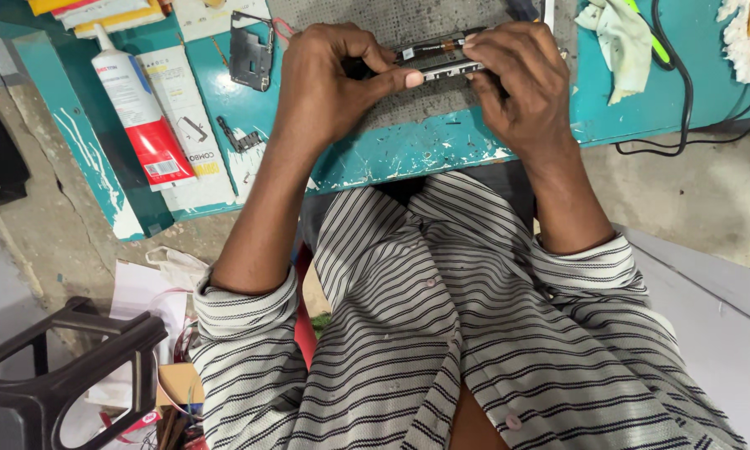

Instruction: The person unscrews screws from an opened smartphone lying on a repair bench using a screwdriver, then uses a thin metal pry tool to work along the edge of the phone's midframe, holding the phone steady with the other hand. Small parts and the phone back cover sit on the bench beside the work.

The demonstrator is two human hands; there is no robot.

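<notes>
Single view from a head-worn camera, looking steeply down the wearer's striped shirt (441, 333) to the near edge of a teal workbench (441, 150) at the frame's top. Close range: forearms fill the centre, with concrete floor (700, 200) on both sides.

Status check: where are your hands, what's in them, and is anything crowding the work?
Left hand and right hand both gripping opened phone over grey mat. Metal plate and glue tube off left, clear.
</notes>
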